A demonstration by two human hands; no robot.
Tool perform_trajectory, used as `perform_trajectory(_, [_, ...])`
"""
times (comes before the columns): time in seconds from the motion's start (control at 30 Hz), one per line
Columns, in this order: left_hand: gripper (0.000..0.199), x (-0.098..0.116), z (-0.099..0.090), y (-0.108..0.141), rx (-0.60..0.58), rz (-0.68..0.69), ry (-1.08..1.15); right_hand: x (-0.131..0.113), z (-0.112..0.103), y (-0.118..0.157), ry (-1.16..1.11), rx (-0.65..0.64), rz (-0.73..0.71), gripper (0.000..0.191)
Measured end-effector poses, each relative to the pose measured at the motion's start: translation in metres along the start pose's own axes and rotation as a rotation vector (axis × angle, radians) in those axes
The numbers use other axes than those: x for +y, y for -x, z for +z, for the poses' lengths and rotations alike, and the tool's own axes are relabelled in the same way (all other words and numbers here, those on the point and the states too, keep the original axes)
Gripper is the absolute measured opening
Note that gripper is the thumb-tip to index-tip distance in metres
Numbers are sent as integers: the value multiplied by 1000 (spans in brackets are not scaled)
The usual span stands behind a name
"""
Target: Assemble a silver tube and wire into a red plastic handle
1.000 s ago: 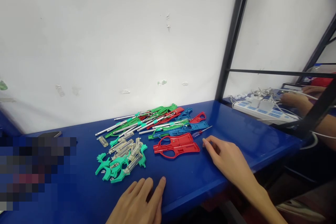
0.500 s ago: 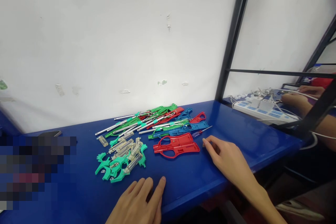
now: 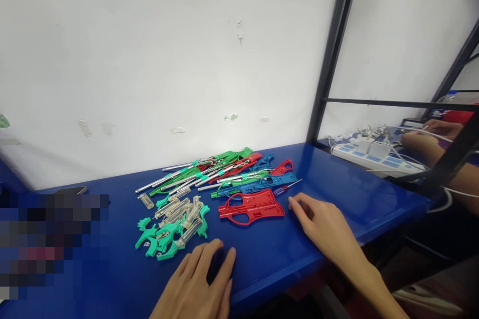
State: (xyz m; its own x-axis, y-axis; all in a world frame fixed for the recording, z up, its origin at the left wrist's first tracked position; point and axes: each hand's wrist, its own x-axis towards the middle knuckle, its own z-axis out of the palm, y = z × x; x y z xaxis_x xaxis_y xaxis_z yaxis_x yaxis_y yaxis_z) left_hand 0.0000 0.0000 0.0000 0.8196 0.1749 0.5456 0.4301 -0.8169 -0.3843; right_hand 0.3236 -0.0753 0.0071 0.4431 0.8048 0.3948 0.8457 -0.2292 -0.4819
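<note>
Head view: assorted plastic and metal parts laid out on a blue table [image 3: 355, 174]; places given from the red shells [image 3: 258, 209], two pistol-shaped halves lying side by side.

Stage, as judged: a rest among loose parts, with neither hand visibly working one. Lifting a red shell would call for the right hand to part its fingertips and reach a little leftward, with the left hand coming up to steady it.

Left hand [image 3: 200, 279]: one, palm down, nearer the wearer than the red shells and to their left; fingers loosely spread, a gap beside the index finger; nothing seen held, underside hidden.

Right hand [image 3: 324, 217]: one, just right of the red shells, well apart from the left; curled, thumb and index tips close together. Whether they meet or pinch anything small cannot be told.

Screwdriver [image 3: 280, 190]: one, just beyond the red shells' right end, shaft pointing away from them.

Blue shell [image 3: 247, 188]: one, directly behind the red shells.

Silver rods [image 3: 159, 182]: several, behind and left, mixed with wires and green shells [image 3: 243, 153].

Teal brackets [image 3: 166, 234] and clear pieces [image 3: 189, 233]: one heap, left of the red shells.
</note>
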Motion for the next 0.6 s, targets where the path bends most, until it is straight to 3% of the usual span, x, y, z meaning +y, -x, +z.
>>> perform_trajectory(0.17, [46,0,0,-3,5,102,-68,1,1,0,0,2,4,42])
perform_trajectory(0.6, [52,0,1,-11,-15,148,-105,1,1,-1,-10,2,12,42])
